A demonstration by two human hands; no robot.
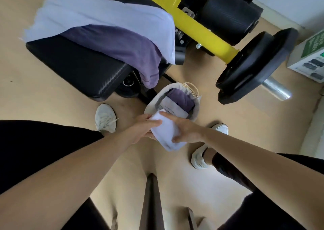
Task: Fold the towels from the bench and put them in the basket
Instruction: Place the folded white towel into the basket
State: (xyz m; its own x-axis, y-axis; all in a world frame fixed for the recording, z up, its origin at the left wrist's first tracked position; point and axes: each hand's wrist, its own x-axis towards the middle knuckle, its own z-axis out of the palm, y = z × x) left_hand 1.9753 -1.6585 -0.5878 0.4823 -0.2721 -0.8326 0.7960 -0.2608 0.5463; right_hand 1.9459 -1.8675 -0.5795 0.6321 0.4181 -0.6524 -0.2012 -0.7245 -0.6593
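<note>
My left hand [140, 130], right hand [186, 130]: fingers [168, 115] grip folded towel [164, 133] over near rim of basket [197, 107]. Next, I judge: lower in, release. Pale towel [96, 10], purple towel [119, 44] unfolded on worktop [70, 63].

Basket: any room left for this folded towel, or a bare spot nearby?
The basket is crowded: a purple towel and a grey towel fill most of it; room only on top, by the near rim, where the left hand and right hand hold the folded white towel. Bare floor lies between basket and weight plate; the bench pad's near end is bare too.
</note>
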